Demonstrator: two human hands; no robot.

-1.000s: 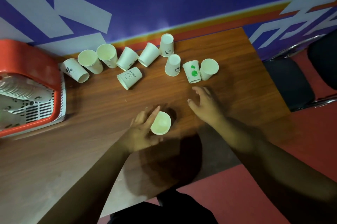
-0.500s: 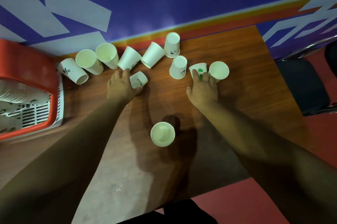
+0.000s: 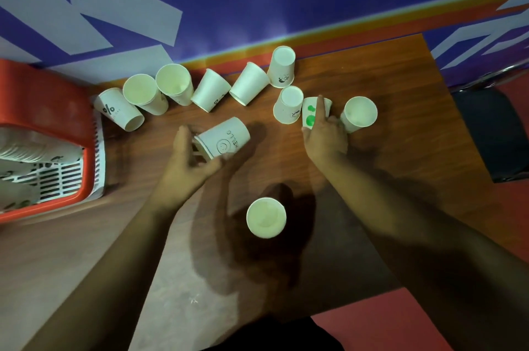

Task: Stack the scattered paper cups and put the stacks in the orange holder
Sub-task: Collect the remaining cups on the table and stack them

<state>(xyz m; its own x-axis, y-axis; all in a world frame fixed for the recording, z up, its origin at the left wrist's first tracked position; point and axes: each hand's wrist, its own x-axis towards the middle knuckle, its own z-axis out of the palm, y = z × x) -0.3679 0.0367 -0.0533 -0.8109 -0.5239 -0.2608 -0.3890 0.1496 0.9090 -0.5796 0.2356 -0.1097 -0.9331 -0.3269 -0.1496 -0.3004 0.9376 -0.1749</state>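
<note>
**Two cups in hand, one waiting as a base**

Smiley-print cup (image 3: 224, 139): on its side, mouth end gripped by left hand (image 3: 189, 162), fingers curled round the rim, base pointing away toward the wall. Probably held so for turning upright and dropping into another cup.

Green-dotted cup (image 3: 310, 114): lying on the table (image 3: 400, 150), clasped by right hand (image 3: 325, 139), index finger stretched along its wall, thumb at the near edge. Other fingers crowded against the neighbouring cup (image 3: 359, 113) just beside; any hold on that one impossible to tell.

Lone upright cup (image 3: 266, 217): near the front edge, between both forearms, seemingly mouth up, well apart from the rest. Likely parked there as the foot of a new stack.

Back row of loose cups (image 3: 173, 83): along the wall, some standing, some tipped, not yet gathered.

Orange holder (image 3: 43, 99): far left, finished stacks (image 3: 34, 150) lying inside. Dark chair (image 3: 492, 133) at right, off the table.
</note>
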